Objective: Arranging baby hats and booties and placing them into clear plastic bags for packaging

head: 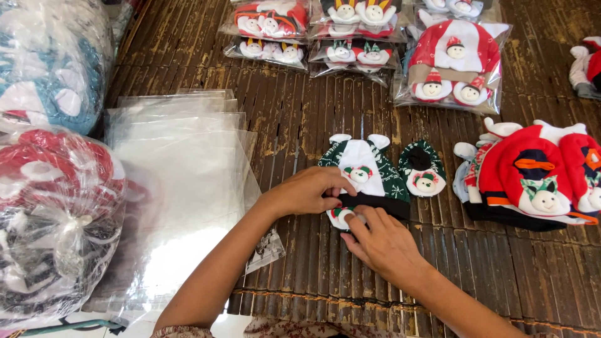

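Green-and-white knit hat [369,172] is lying mid-mat; I'm pinching its black cuff with my left hand [307,191], while my right hand [383,241], at six o'clock, is closing fingertips on a small bootie [341,216]. Soft, light, floppy; I'm judging edges grip best.

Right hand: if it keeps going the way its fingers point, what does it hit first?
The right hand points up and left, fingers on a small bootie. Straight on, it would likely meet the left hand on the green-and-white hat; depth is unclear.

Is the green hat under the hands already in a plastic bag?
No. The green hat lies bare on the mat; the clear bags lie beside it.
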